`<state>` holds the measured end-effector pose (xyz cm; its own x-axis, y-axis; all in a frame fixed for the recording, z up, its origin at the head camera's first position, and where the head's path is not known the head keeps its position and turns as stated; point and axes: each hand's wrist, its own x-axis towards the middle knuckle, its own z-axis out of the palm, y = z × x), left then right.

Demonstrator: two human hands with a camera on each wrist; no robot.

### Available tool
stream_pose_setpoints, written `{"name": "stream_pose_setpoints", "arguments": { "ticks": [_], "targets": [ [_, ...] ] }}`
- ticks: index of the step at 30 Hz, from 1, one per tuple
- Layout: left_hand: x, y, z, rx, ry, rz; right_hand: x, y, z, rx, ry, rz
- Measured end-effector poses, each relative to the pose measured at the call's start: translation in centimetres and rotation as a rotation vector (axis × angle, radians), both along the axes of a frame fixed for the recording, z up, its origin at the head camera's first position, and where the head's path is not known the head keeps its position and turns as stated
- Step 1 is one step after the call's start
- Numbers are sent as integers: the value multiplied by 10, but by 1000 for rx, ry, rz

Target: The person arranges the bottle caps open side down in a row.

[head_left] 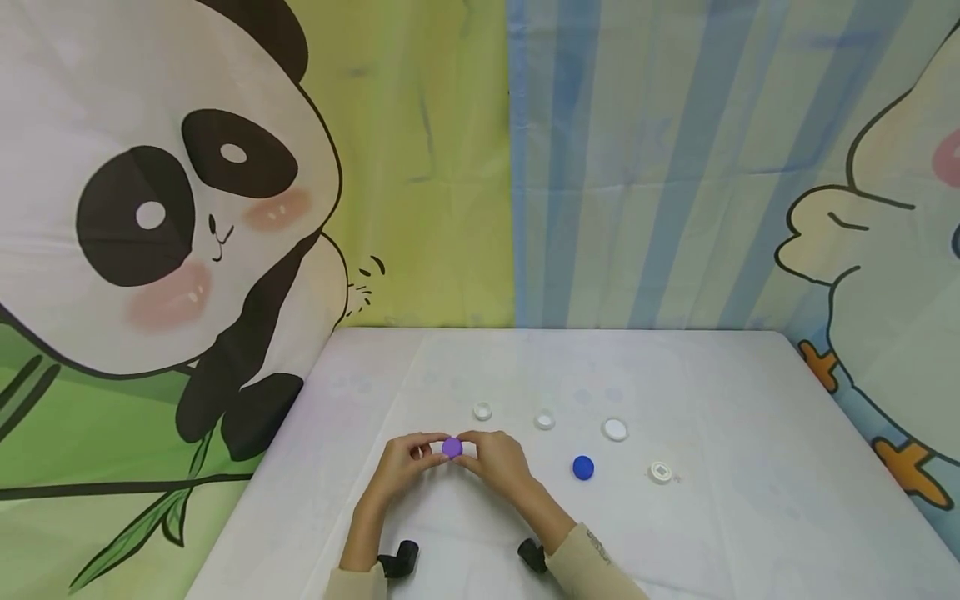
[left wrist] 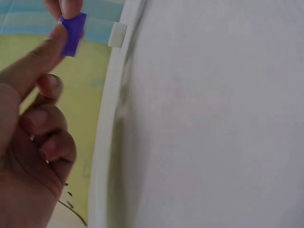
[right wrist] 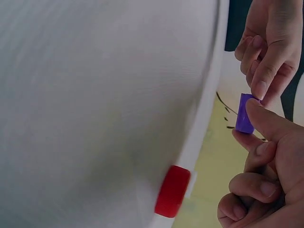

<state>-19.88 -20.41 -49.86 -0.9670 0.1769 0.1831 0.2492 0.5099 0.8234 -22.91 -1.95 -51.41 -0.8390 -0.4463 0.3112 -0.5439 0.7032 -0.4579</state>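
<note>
A small round purple bottle cap (head_left: 452, 447) is held up over the white table between both hands. My left hand (head_left: 406, 467) pinches one side of it between thumb and forefinger, and my right hand (head_left: 501, 463) pinches the opposite side. Seen edge-on in the left wrist view, the cap (left wrist: 74, 34) sits between the fingertips of both hands. From the right wrist, its short purple side wall (right wrist: 244, 114) shows beside the right thumb. The other fingers of each hand are curled inward, and fingertips cover parts of the cap's rim.
Right of the hands lie a blue cap (head_left: 582, 467) and several white ring-like caps, among them one (head_left: 615, 429) farther back and one (head_left: 661, 472) at the far right. A red ridged cap (right wrist: 173, 192) appears in the right wrist view. Cartoon-printed curtains (head_left: 420, 167) surround the white table (head_left: 750, 533).
</note>
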Motion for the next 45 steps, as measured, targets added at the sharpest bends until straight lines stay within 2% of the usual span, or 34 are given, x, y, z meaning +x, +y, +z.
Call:
{"name": "stream_pose_setpoints", "arguments": {
  "ticks": [3, 7, 10, 18, 21, 24, 28, 31, 36, 40, 45],
  "targets": [
    [-8, -4, -19, -14, -52, 5, -3, -1, -5, 48, -29, -4],
    [-18, -9, -40, -46, -64, 6, -6, -2, -8, 88, -51, -4],
    [-22, -12, -44, -77, -56, -6, -7, -2, -9, 104, -61, -8],
    [-24, -13, -48, -145, -34, -44, -10, -3, -16, 134, -66, -11],
    [-25, -13, -47, -170, -28, -53, -11, -2, -16, 146, -82, -7],
    [-26, -15, -45, -200, -62, -66, -15, 2, -15, 150, -116, 8],
    [-31, -21, -35, -232, -89, -69, -28, 13, -6, 123, -185, -20],
    [-41, -22, -24, -241, -61, -46, -41, 23, 3, 76, -222, -65],
    [-66, -14, -12, -264, -4, -32, -59, 33, 13, -3, -235, -124],
    [-82, -1, -6, -342, 15, -49, -67, 34, 13, -33, -264, -153],
    [-97, 13, -6, -432, 54, -78, -72, 27, 8, -15, -277, -179]
  ]
}}
